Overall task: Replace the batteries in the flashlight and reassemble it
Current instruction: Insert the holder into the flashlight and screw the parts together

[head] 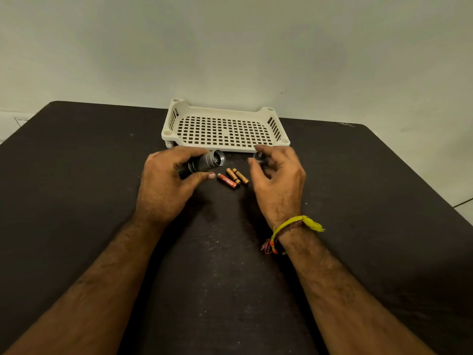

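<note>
Head view: left hand [163,180] is closed around the flashlight body [204,163], open end aimed right. Right hand [277,180] pinches the end cap [259,158] in its fingertips. 3 batteries [233,178] lie on the desk [76,175] between both hands, nearer the right.

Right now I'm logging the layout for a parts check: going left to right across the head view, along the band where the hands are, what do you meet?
left hand → flashlight body → red battery → two gold batteries → end cap → right hand
</note>
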